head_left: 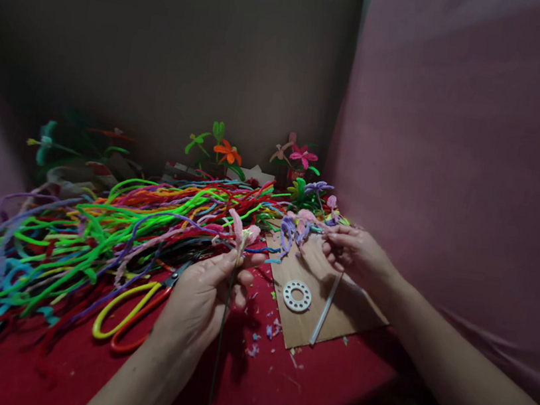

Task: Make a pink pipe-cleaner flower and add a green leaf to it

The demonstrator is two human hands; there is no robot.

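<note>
Where the view opens at far left, a teal flower stands behind a broad heap of fuzzy stems, chiefly green, orange, red and purple. At the near edge of this heap, scissors with yellow and red handles lie on a red cloth. Next, the left hand grasps a pale pink flower between thumb and fingers, with a thin dark stem hanging below; an orange flower stands in the background. Small scraps dot the cloth. Further right, purple loops lie at the far edge of a cardboard sheet, which bears a white perforated ring and a translucent rod. Above the sheet, the right hand has its fingertips together beside pink pieces; whether it grips one cannot be told.
</note>
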